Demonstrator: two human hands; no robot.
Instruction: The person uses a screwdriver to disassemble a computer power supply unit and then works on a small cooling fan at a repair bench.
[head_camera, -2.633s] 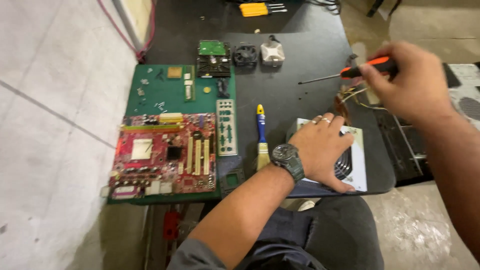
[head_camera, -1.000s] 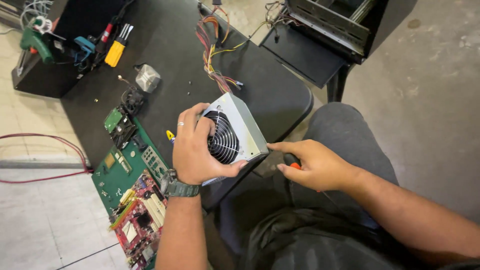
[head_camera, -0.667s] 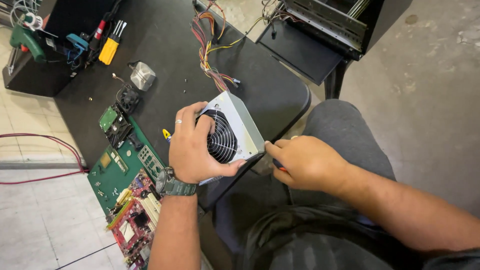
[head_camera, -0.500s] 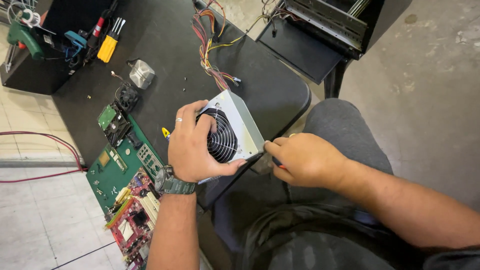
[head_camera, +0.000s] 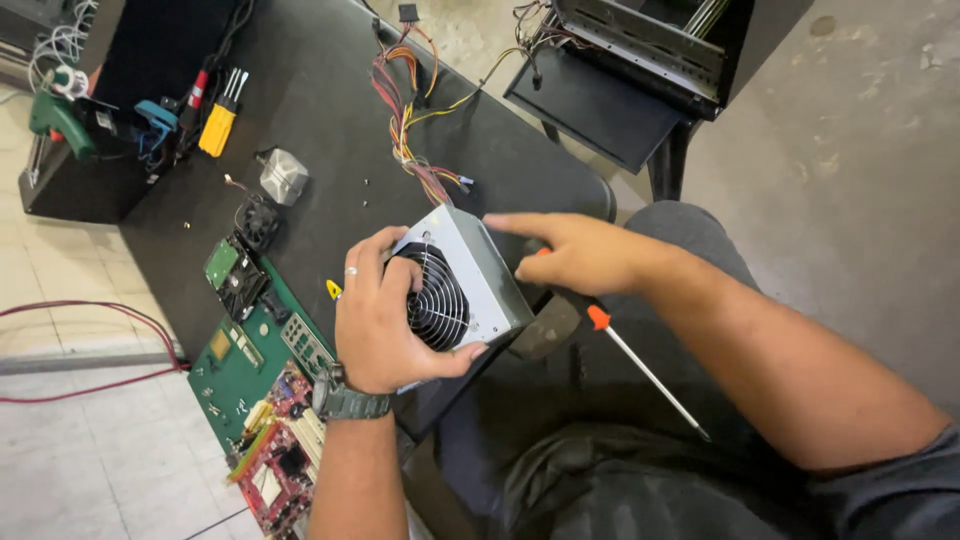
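Over the near edge of the black table (head_camera: 330, 110), above the person's lap, the left hand (head_camera: 385, 320) is gripping a grey power supply (head_camera: 480, 275), fingers curling across its round fan grille (head_camera: 440, 300) and thumb hooking under the lower corner. The right hand (head_camera: 575, 250) is lying against the box's far side, forefinger stretching flat along the top edge, while a screwdriver (head_camera: 640, 365) with an orange collar is pointing out from beneath that palm toward the person's knee; how the fingers are closing on its handle cannot be told. The box is tilting, fan facing the camera, and its bundle of coloured wires (head_camera: 410, 130) is trailing back across the table toward its far edge. Near the left edge, a green board (head_camera: 245, 350) and a red board (head_camera: 280, 470) are lying side by side.

To handle this well, I judge the left hand should be keeping the box steady against the table edge, fingers off the grille's slots, while the right is bringing the screwdriver tip squarely onto a case screw, pressing in line with it so it does not slip. Leaving slack in the wires should prevent tugging.
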